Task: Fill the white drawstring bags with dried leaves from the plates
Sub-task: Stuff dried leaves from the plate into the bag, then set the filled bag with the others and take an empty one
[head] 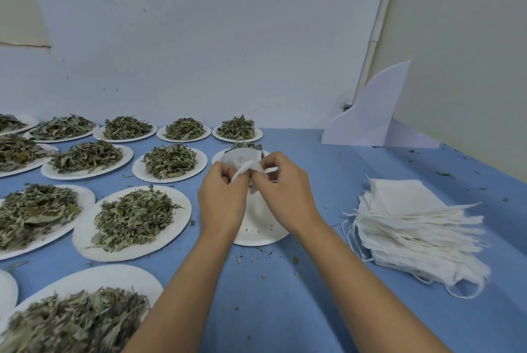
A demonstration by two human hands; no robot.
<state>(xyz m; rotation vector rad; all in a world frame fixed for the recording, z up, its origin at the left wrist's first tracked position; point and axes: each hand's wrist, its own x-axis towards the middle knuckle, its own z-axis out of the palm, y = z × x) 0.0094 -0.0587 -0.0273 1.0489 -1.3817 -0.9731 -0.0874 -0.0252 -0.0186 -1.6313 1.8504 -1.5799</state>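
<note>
A white drawstring bag (242, 160) is held up between both hands above a nearly bare white plate (258, 234). My left hand (222, 198) pinches the bag's near edge. My right hand (282, 184) pinches its other edge, and a white drawstring end sticks out past the fingers. Several white plates heaped with dried green leaves cover the blue table to the left, the nearest of them a large plate (132, 220) just left of my left hand. A stack of flat white drawstring bags (413, 221) lies on the right.
A plate (219, 157) partly hidden behind the held bag carries a few leaves. A folded white card stand (373, 115) leans at the back right by the wall. Leaf crumbs are scattered over the blue table (285, 295).
</note>
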